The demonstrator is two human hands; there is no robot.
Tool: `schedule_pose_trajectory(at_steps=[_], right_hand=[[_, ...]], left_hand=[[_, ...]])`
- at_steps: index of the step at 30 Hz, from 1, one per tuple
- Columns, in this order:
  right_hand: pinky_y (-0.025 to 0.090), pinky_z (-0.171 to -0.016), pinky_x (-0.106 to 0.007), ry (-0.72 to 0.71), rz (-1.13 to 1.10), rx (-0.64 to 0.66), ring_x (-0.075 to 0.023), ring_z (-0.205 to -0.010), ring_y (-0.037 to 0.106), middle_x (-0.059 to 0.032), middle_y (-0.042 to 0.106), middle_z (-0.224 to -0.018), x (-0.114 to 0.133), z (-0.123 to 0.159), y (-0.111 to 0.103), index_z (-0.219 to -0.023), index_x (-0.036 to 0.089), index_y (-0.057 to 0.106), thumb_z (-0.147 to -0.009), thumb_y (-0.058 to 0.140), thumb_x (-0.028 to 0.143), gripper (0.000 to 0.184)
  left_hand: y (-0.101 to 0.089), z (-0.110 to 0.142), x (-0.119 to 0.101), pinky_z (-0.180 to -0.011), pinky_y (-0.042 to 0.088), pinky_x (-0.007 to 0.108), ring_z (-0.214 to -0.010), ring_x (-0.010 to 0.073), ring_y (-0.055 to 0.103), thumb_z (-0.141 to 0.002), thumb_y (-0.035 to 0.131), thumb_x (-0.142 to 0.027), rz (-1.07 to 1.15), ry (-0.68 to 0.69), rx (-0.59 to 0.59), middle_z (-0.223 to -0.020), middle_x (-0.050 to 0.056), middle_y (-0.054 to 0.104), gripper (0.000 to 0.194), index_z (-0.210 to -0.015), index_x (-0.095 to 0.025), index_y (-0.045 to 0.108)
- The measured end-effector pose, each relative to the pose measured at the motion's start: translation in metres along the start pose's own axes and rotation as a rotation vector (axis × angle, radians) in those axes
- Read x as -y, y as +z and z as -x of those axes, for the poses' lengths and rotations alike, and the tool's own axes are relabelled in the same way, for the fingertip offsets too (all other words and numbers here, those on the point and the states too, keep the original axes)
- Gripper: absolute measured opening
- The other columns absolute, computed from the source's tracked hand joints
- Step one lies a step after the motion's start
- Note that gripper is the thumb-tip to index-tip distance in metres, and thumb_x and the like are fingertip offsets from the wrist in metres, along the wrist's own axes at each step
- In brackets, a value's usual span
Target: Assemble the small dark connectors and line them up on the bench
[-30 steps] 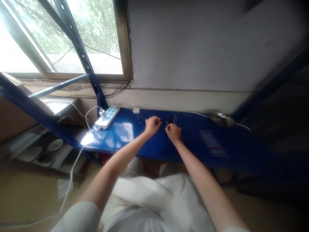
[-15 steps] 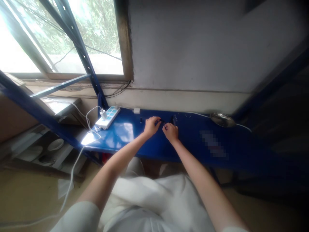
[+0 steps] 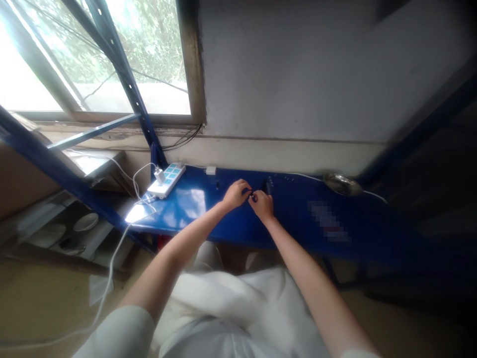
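The fingers of the left hand (image 3: pixel 236 194) pinch one small dark piece (image 3: pixel 251 193) at their tips. The fingers of the right hand (image 3: pixel 263 205) are bent in against it from the other side, thumb and forefinger close; whether they grip a second piece, I cannot tell. The piece looks nearly black, short and slim, its details too small to read, and it sits exactly where the two sets of fingertips meet.

Just beyond the right fingers, on the blue table (image 3: pixel 234 228), lies one dark item (image 3: pixel 265 185), with a cluster of small pale bits (image 3: pixel 271 184) beside it, too tiny to count. Left of the left fingers, a little apart, lies one more small dark piece. Farther beyond them is one white adapter (image 3: pixel 210 170). Well to the left of the fingers rests one white power strip (image 3: pixel 166 182), one white plug (image 3: pixel 159 175) in it. Well to their right lies one shiny, silvery dish (image 3: pixel 343 183).
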State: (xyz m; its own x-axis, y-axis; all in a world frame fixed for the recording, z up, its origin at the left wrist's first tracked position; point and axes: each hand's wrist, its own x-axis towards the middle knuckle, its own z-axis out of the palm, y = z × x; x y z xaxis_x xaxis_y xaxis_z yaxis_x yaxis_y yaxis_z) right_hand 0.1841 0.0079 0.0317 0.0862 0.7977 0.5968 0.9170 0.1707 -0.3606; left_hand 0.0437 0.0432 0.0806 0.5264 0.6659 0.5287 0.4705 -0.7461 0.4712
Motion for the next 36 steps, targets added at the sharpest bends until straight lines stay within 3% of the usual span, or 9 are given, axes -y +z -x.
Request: schedule_pose_trajectory(at_steps=[9,21,25,30,36], right_hand=[[0.027,-0.061,-0.026,-0.023,-0.024,-0.072,-0.0128,-0.058,0.048,0.0001,0.054,-0.06,-0.002,0.006,0.002,-0.061,0.018,0.051,-0.074,0.048,0.022,0.014],[0.028,-0.058,-0.026,-0.02,-0.015,-0.108,-0.0126,-0.054,0.047,-0.001,0.053,-0.055,0.003,0.007,0.009,-0.056,0.018,0.049,-0.073,0.046,0.023,0.018],[0.031,-0.059,-0.026,-0.003,-0.072,-0.115,-0.0136,-0.058,0.05,-0.0024,0.057,-0.063,0.004,0.005,0.008,-0.069,0.017,0.057,-0.076,0.045,0.024,0.016],[0.036,-0.064,-0.027,0.011,-0.109,-0.136,-0.0147,-0.066,0.054,-0.0049,0.06,-0.073,-0.006,0.005,0.006,-0.085,0.015,0.059,-0.081,0.041,0.023,0.02],[0.037,-0.066,-0.028,-0.008,-0.096,-0.122,-0.0153,-0.067,0.055,-0.0052,0.061,-0.074,-0.02,0.013,0.011,-0.084,0.016,0.058,-0.081,0.039,0.021,0.02]], left_hand=[[-0.012,-0.013,-0.013,-0.076,0.044,0.032,-0.09,0.0197,0.054,-0.078,0.05,-0.024,-0.237,-0.045,0.245,-0.098,0.007,0.057,0.016,-0.087,-0.017,0.061],[-0.03,-0.025,-0.026,-0.076,0.036,0.034,-0.094,0.0221,0.052,-0.08,0.045,-0.021,-0.438,0.1,0.446,-0.101,0.009,0.057,0.019,-0.087,-0.016,0.062],[-0.04,-0.039,-0.015,-0.079,0.033,0.033,-0.095,0.0211,0.052,-0.076,0.046,-0.014,-0.452,0.088,0.423,-0.099,0.008,0.059,0.018,-0.081,-0.016,0.063],[-0.058,-0.058,0.015,-0.079,0.031,0.035,-0.095,0.0232,0.05,-0.074,0.05,-0.013,-0.525,-0.07,0.357,-0.099,0.009,0.058,0.016,-0.081,-0.016,0.064],[-0.068,-0.053,0.035,-0.082,0.028,0.038,-0.095,0.0254,0.046,-0.071,0.052,-0.01,-0.648,-0.121,0.445,-0.098,0.012,0.055,0.014,-0.076,-0.014,0.064]])
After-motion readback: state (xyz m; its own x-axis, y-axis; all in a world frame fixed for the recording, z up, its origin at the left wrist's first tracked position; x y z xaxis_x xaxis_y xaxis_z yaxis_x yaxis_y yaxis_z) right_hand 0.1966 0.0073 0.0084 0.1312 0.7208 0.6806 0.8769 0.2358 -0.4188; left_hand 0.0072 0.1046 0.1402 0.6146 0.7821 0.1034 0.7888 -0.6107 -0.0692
